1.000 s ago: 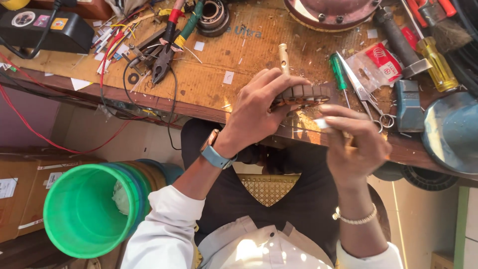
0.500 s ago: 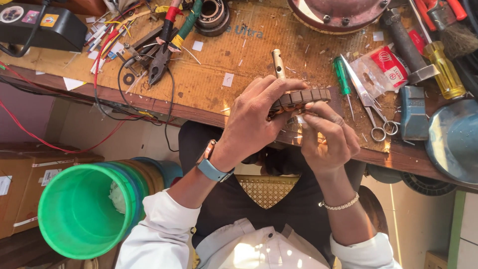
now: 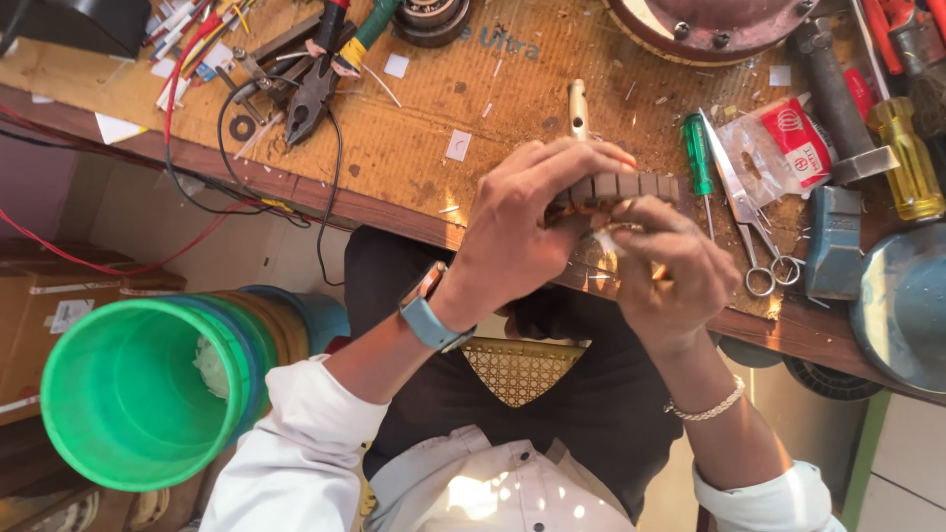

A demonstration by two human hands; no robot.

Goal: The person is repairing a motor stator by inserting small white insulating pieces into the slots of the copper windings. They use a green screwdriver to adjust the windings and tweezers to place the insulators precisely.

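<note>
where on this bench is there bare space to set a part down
The widest bare patch of the wooden bench lies between the pliers and the brass-tipped tool, with only paper scraps on it. The right end is crowded: green screwdriver, scissors, plastic packet, yellow-handled tool. The left hand and right hand hold a slotted metal part at the front edge.

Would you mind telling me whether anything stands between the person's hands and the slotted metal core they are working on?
Nothing visible does. The left hand already grips the slotted metal core from above, and the right hand touches its underside, above the edge of the workbench.
</note>
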